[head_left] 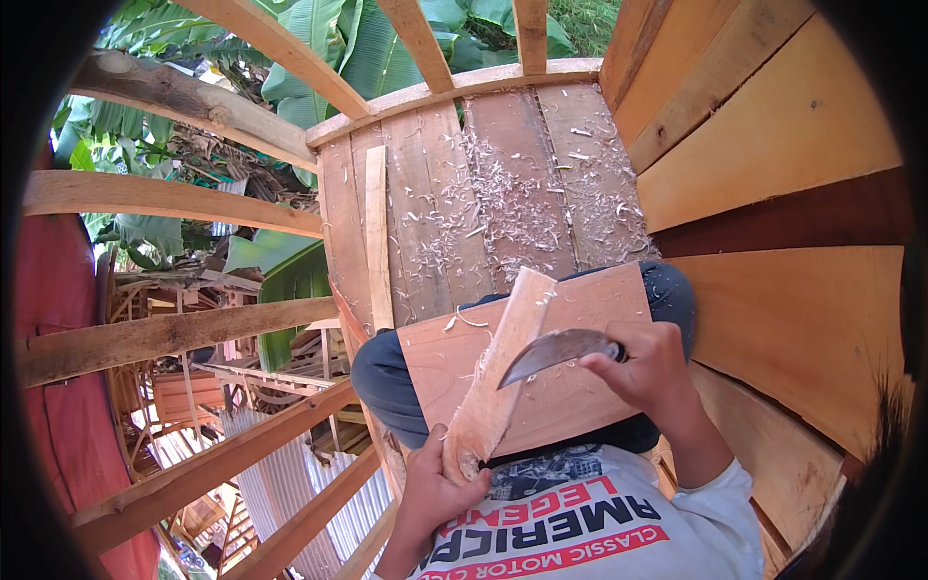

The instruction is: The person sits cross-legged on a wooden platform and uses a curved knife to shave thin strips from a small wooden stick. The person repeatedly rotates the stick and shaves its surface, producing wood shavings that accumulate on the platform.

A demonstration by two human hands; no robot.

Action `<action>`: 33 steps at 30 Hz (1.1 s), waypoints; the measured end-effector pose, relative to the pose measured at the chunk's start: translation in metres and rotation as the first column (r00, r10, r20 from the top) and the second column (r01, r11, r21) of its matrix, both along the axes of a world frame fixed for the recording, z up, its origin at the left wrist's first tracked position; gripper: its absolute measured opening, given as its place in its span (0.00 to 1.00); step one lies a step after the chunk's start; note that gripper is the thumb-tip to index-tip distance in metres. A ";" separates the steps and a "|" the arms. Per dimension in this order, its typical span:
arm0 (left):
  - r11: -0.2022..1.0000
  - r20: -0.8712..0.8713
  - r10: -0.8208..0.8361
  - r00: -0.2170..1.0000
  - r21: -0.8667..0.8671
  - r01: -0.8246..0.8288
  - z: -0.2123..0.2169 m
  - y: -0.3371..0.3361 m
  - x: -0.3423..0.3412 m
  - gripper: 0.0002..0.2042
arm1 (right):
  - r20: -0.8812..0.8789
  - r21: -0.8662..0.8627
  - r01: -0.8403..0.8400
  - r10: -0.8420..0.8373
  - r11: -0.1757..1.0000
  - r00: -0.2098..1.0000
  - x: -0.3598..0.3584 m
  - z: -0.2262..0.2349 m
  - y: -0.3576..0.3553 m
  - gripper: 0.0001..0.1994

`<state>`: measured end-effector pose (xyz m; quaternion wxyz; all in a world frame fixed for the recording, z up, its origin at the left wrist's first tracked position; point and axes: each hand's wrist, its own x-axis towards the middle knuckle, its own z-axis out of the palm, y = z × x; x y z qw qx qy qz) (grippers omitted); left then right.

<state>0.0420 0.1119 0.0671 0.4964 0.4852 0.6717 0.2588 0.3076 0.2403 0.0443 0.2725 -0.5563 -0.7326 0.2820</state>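
Observation:
My left hand (pixel 440 486) is closed around the near end of a wooden stick (pixel 502 362), which slants away from me across my lap. In my right hand (pixel 646 367) is a knife with a curved blade (pixel 558 352); my fingers wrap its handle and hide most of it. The blade's tip points left and lies over the right edge of the stick; whether it touches the wood I cannot tell. Beneath the stick a flat wooden board (pixel 599 300) rests across my thighs, with a few shavings on it.
Curled wood shavings (pixel 512 198) litter the plank floor (pixel 425 280) ahead of me. A loose wooden strip (pixel 378 237) lies there on the left. Slatted railings (pixel 174 203) stand at left and front, and a plank wall (pixel 788 329) rises close on my right.

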 end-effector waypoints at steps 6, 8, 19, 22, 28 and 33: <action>0.943 -0.043 0.001 0.999 -0.333 -0.016 0.024 0.005 0.012 0.24 | 0.133 0.091 0.040 -0.052 0.995 0.990 0.008 -0.003 0.020 0.28; 0.970 -0.082 -0.043 0.996 -0.243 0.022 0.022 0.004 0.010 0.24 | 0.164 0.135 0.051 -0.073 0.989 0.984 0.008 0.001 0.025 0.28; 0.978 -0.052 -0.139 0.989 -0.164 0.129 0.016 -0.013 -0.001 0.23 | -0.061 -0.086 0.441 -0.446 0.893 0.893 0.018 -0.007 0.051 0.29; 0.963 -0.084 0.015 0.996 -0.268 -0.037 0.018 -0.028 0.000 0.20 | -0.156 0.000 0.468 -0.463 0.884 0.873 0.050 0.010 0.055 0.29; 0.992 -0.025 0.124 0.992 -0.034 -0.125 -0.007 -0.018 -0.012 0.20 | 0.033 0.081 0.004 -0.007 0.997 0.999 -0.019 0.005 0.017 0.27; 0.988 -0.168 0.006 0.986 -0.152 -0.032 0.013 -0.011 -0.006 0.22 | 0.074 0.197 0.091 -0.108 0.976 0.991 -0.025 -0.018 0.021 0.27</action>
